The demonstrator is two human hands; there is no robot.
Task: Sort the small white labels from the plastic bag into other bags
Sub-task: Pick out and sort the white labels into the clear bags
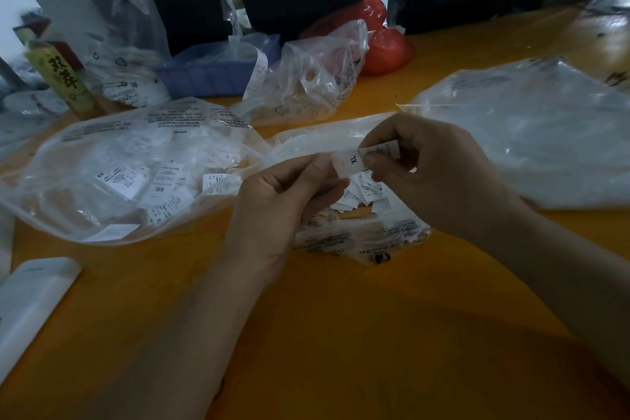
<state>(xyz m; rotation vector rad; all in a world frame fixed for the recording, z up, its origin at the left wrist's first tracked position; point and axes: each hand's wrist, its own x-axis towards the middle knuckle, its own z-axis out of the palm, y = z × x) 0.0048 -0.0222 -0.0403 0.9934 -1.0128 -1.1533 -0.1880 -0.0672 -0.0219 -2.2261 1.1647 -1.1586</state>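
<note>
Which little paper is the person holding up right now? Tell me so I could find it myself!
Start at the wide orange table and follow the two bare arms up to where the left hand and right hand meet. Pinched between their fingertips, above a clear plastic bag of labels, is a small white paper label. Unlike the labels lying in the bags, it is lifted and shows "XL".
</note>
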